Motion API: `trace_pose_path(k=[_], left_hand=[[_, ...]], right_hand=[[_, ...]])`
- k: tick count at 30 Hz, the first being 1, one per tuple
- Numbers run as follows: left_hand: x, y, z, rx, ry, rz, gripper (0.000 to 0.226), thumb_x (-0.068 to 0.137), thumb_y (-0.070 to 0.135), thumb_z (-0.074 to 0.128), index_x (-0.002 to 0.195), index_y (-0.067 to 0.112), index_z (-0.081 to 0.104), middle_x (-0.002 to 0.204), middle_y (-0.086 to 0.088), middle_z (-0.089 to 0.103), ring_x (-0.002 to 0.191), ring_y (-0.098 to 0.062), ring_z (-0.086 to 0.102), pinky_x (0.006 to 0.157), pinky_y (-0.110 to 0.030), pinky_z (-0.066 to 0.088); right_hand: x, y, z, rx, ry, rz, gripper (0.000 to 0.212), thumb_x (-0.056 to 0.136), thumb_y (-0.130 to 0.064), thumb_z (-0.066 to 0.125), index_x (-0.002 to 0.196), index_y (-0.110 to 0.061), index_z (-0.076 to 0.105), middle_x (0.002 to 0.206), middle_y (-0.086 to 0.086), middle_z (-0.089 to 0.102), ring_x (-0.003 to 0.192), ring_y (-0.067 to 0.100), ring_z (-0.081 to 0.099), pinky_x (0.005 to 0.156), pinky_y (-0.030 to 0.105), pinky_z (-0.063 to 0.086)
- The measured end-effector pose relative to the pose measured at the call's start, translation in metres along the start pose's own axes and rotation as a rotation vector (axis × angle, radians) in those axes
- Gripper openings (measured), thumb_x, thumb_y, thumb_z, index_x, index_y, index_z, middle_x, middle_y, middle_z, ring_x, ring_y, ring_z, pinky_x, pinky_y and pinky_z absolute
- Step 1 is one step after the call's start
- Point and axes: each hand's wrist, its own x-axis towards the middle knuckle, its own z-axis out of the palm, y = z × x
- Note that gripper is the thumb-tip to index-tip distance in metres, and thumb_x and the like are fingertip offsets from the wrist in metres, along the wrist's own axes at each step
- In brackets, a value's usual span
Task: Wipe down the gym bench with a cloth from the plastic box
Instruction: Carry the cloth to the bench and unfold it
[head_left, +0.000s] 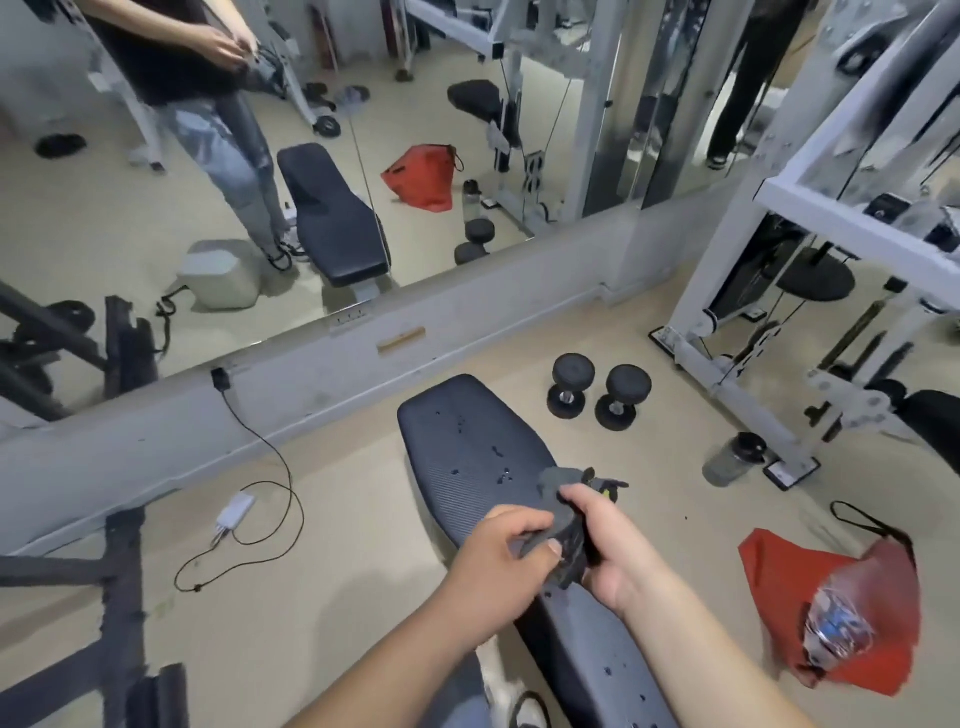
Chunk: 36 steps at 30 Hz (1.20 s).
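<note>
The dark padded gym bench (470, 457) runs from the wall mirror toward me, with small wet spots on its ribbed top. Both my hands hold a crumpled dark grey cloth (563, 512) just above the middle of the bench. My left hand (498, 558) pinches the near end of the cloth. My right hand (605, 540) grips the bunched far part, which sticks up past my fingers. The plastic box (839, 621), clear and crinkly, sits on a red bag on the floor to the right.
Two black dumbbells (597, 389) and a grey bottle (735, 457) stand on the floor right of the bench. A white cable machine frame (753, 322) fills the right. A power bank with cable (236, 512) lies left. The red bag (779, 571) is near right. The wall mirror (156, 218) reflects the room.
</note>
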Motion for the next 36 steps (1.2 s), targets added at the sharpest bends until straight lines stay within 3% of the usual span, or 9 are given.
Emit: trace_pose_path(k=[5,10,14,17,22,27,29,32,36], left_hand=[[0.078,-0.009,-0.043,0.035,-0.008,-0.116,0.009,0.094,0.018,0.062,0.100,0.023,0.065,0.085,0.007,0.065,0.076,-0.008,0.060,0.076,-0.015,0.046],[0.158,-0.028,-0.084,0.119,-0.083,-0.137,0.015,0.096,0.012,0.062,0.110,0.011,0.067,0.092,-0.004,0.065,0.082,-0.015,0.058,0.061,-0.003,0.042],[0.224,-0.063,-0.130,0.207,-0.175,-0.144,0.024,0.095,0.016,0.062,0.116,0.005,0.067,0.083,0.000,0.065,0.074,-0.011,0.060,0.079,-0.019,0.046],[0.276,-0.095,-0.159,0.241,-0.235,-0.203,0.029,0.085,0.027,0.059,0.109,0.013,0.065,0.104,-0.013,0.068,0.099,-0.033,0.065,0.091,-0.036,0.048],[0.336,-0.166,-0.185,0.369,-0.248,-0.127,0.030,0.094,0.025,0.061,0.122,0.017,0.066,0.116,0.001,0.067,0.100,-0.014,0.064,0.093,-0.020,0.044],[0.391,-0.254,-0.172,0.457,-0.267,-0.057,0.027,0.094,0.030,0.058,0.117,0.017,0.065,0.113,-0.002,0.067,0.094,-0.014,0.064,0.093,-0.026,0.046],[0.410,-0.295,-0.160,0.531,-0.218,0.009,0.028,0.092,0.031,0.055,0.108,0.011,0.066,0.106,-0.010,0.067,0.092,-0.019,0.065,0.088,-0.026,0.046],[0.437,-0.362,-0.140,0.516,-0.068,0.125,0.030,0.085,0.032,0.057,0.098,0.009,0.072,0.093,-0.007,0.069,0.090,-0.026,0.068,0.089,-0.034,0.049],[0.469,-0.422,-0.130,0.649,-0.040,0.185,0.018,0.085,0.033,0.052,0.081,0.021,0.065,0.082,0.001,0.064,0.086,-0.019,0.060,0.085,-0.037,0.050]], right_hand=[[0.046,-0.028,0.027,0.027,0.069,-0.048,0.031,0.093,-0.028,0.067,0.119,-0.012,0.072,0.103,0.011,0.081,0.080,0.028,0.078,0.066,0.035,0.063],[0.094,-0.050,0.055,0.060,0.166,-0.093,0.033,0.091,-0.027,0.071,0.122,-0.017,0.070,0.105,0.010,0.082,0.095,0.029,0.078,0.072,0.037,0.063],[0.151,-0.055,0.091,0.124,0.348,-0.154,0.030,0.089,-0.021,0.073,0.117,-0.017,0.065,0.101,0.015,0.080,0.083,0.031,0.078,0.064,0.038,0.062],[0.207,-0.045,0.114,0.159,0.497,-0.156,0.021,0.091,-0.018,0.070,0.111,-0.020,0.063,0.094,0.010,0.076,0.075,0.025,0.073,0.058,0.030,0.057],[0.291,-0.021,0.128,0.145,0.702,-0.192,0.010,0.092,-0.012,0.067,0.094,-0.019,0.060,0.092,0.011,0.072,0.083,0.030,0.071,0.069,0.035,0.060],[0.382,0.008,0.106,-0.536,0.825,-0.417,0.016,0.080,-0.027,0.066,0.082,-0.011,0.060,0.097,0.010,0.060,0.102,0.038,0.060,0.083,0.038,0.049],[0.425,0.031,0.094,-0.911,0.736,-0.480,0.022,0.076,-0.031,0.068,0.079,-0.011,0.059,0.105,0.009,0.052,0.107,0.031,0.049,0.092,0.037,0.046],[0.488,0.088,0.074,-1.250,0.451,-0.398,0.049,0.071,-0.042,0.058,0.107,-0.010,0.067,0.132,0.008,0.055,0.128,0.029,0.048,0.105,0.037,0.045],[0.528,0.140,0.057,-1.427,0.478,-0.576,0.040,0.074,-0.045,0.061,0.103,-0.017,0.059,0.122,0.000,0.059,0.119,0.025,0.058,0.087,0.034,0.053]])
